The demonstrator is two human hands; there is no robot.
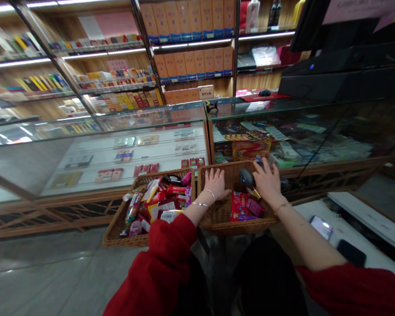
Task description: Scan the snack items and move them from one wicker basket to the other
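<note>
Two wicker baskets stand side by side in front of the glass counter. The left basket [118, 230] is full of colourful wrapped packets [164, 199]. In the right basket [217, 224] lie a red packet [238, 206] and some purple and pink ones [255, 207]. My left hand [215, 184] reaches over the left part of the right basket, fingers spread, holding nothing. At that basket's right side is my right hand [267, 181], its fingers apart over the rim. A dark rounded object [246, 177] sits just left of it; whether the hand touches it is unclear.
Behind the baskets runs a glass display counter [145, 149] with small boxes inside. Lit shelves [191, 44] of boxes line the wall. At right, a white surface [306, 208] holds a lit phone [321, 227] and a dark phone [351, 253]. A monitor [332, 33] stands upper right.
</note>
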